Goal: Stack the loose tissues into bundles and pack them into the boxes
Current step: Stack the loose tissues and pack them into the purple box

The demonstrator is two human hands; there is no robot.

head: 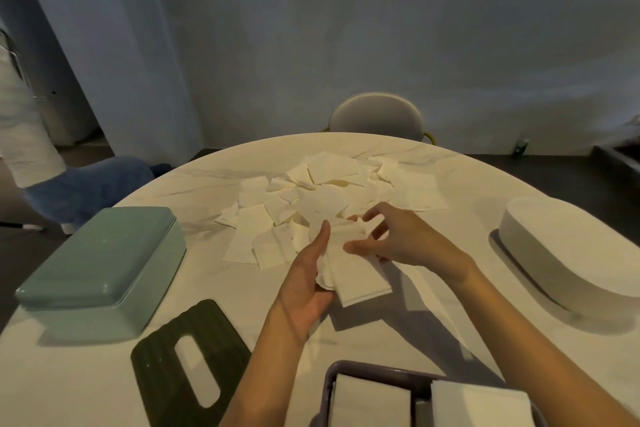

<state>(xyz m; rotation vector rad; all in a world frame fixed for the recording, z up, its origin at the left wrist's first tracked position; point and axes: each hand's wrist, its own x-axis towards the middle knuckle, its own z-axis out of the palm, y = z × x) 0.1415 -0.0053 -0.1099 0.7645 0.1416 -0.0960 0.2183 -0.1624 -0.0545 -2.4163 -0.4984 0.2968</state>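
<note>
A heap of loose white tissues (pixel 332 191) lies on the round pale table (pixel 86 385), past its middle. In front of the heap my left hand (pixel 306 281) holds a small bundle of folded tissues (pixel 360 276) from its left side, palm turned inward. My right hand (pixel 398 236) hovers over the bundle's far end with fingers spread and curled, touching the top tissue. A purple open box (pixel 420 381) at the near edge holds two white tissue stacks side by side.
A mint green box (pixel 100 260) stands upside down at the left. A dark green ribbed lid with a slot (pixel 166 354) lies in front of it. A white oval box (pixel 568 253) sits at the right. A chair (pixel 375 113) stands behind the table; a person's leg shows far left.
</note>
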